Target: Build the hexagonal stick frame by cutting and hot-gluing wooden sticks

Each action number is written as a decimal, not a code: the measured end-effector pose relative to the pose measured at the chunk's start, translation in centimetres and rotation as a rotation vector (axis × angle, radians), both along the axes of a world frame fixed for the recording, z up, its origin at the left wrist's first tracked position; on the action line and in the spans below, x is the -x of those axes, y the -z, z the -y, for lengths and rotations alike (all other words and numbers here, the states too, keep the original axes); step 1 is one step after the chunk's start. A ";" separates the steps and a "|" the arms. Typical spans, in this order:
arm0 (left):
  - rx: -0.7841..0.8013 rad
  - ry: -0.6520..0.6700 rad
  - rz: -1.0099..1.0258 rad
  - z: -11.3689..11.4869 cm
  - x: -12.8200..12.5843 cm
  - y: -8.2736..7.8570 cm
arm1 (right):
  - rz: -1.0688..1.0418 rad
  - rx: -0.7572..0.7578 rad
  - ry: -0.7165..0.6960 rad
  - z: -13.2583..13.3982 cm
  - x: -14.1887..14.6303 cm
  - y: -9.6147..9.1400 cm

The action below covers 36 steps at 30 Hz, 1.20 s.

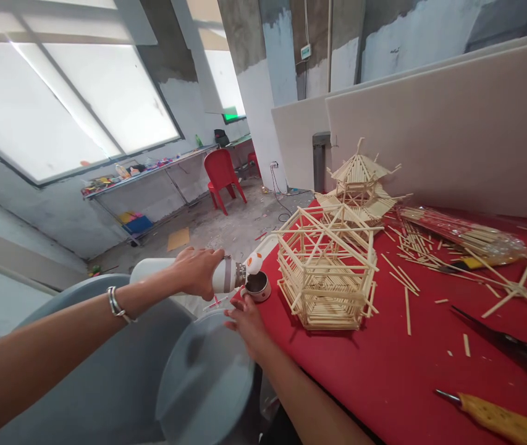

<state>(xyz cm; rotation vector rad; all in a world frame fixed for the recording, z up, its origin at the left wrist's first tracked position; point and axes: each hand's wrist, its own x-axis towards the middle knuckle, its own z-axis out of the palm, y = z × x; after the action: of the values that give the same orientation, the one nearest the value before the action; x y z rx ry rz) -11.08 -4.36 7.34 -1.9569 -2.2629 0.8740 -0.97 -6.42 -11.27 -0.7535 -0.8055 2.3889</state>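
Holding white bottle (pixel 223 276) sideways at cup (pixel 262 294): left hand (pixel 194 272), grip wrapped round. Right hand (pixel 248 329) by cup; can't tell grip. Stick house (pixel 328 300) on red desk (pixel 397 377).

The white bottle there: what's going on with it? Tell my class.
A person's left hand holds the white bottle tipped on its side, its mouth close to the rim of a small cup. The right hand is at the cup's near side. The cup stands at the edge of the red table, beside a stick frame. Whether liquid is flowing, I cannot tell.
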 end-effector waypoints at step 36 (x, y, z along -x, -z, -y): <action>-0.008 0.068 0.112 10.1 -4.7 0.0 | 0.294 -0.688 0.042 7.2 -12.5 1.1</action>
<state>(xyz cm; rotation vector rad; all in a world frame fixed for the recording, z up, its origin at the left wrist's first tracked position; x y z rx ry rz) -6.42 -14.42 7.35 -2.1164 -2.2369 0.7658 11.50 -13.57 -12.34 -0.8088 -1.5929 1.7837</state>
